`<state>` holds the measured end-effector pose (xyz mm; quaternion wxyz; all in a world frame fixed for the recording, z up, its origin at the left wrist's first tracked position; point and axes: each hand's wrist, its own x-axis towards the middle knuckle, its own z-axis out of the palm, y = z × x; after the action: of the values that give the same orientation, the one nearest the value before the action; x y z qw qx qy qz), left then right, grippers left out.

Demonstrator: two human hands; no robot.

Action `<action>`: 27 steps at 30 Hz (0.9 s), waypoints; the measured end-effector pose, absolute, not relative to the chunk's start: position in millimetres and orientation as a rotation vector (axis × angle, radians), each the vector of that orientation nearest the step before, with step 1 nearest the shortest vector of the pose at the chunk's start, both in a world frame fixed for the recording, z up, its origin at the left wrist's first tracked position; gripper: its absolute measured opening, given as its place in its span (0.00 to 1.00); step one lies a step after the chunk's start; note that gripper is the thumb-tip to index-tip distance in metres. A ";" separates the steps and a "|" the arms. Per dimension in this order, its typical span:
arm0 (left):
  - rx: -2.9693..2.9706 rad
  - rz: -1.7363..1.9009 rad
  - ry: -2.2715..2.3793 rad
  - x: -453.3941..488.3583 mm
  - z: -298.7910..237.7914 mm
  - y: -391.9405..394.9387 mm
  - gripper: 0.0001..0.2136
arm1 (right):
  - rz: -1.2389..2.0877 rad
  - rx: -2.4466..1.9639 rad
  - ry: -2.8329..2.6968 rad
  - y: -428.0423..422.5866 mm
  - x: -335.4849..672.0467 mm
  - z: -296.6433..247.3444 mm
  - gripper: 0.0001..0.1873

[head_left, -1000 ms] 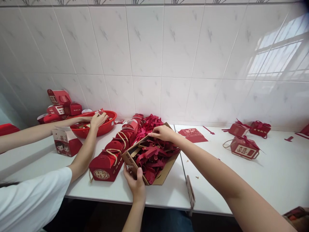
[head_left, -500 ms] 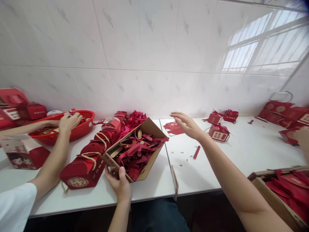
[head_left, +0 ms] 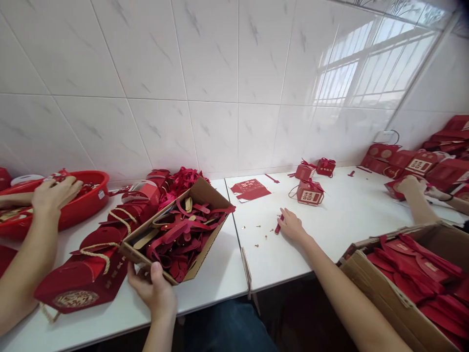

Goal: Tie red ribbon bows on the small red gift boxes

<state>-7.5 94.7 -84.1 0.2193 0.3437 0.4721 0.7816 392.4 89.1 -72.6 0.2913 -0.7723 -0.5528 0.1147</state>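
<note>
My left hand (head_left: pixel 156 291) grips the near edge of a tilted cardboard box (head_left: pixel 216 193), thumb over the rim. Inside lies a tangle of red straps (head_left: pixel 183 230) with small brass-coloured studs. On the white table my right hand (head_left: pixel 292 226) has its fingers closed on a short red strap (head_left: pixel 277 229). Several small brass studs (head_left: pixel 257 245) are scattered just left of it. Behind, a flat red card (head_left: pixel 251 189) with printing lies near the wall. Little red gift boxes (head_left: pixel 309 194) with ribbon bows stand beyond my right hand.
Red gift boxes with rope handles (head_left: pixel 82 278) line up on the left. Past them a person's hand (head_left: pixel 56 193) reaches into a red basin (head_left: pixel 86 205). An open carton (head_left: pixel 384 288) of red pieces stands at right; another person's hands (head_left: pixel 412 188) work behind it.
My right hand has come down from above the flat card onto the red strap and closed on it. The view has turned right. My left hand still holds the cardboard box.
</note>
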 end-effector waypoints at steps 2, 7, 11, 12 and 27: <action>0.953 2.163 1.316 -7.7 -84.0 95.0 0.34 | 0.302 -1.967 -1.613 83.5 391.8 -69.4 0.30; 0.935 2.177 1.307 -9.7 -90.0 102.1 0.33 | 0.344 -1.851 -1.792 45.1 397.9 -74.2 0.25; 0.965 2.212 1.299 -9.7 -93.0 104.0 0.32 | 0.240 -1.891 -1.680 17.1 400.8 -84.1 0.20; 0.968 2.199 1.316 -9.6 -92.4 102.2 0.32 | 0.217 -1.892 -1.655 12.2 400.9 -86.0 0.19; 0.902 2.040 1.349 -2.3 -74.8 73.8 0.32 | 0.155 -1.748 -1.746 7.8 381.5 -34.8 0.12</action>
<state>-2.3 73.8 -74.8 0.2644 0.3339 0.4991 0.7547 381.5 7.8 -34.8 0.3267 -0.6674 -0.6666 0.0592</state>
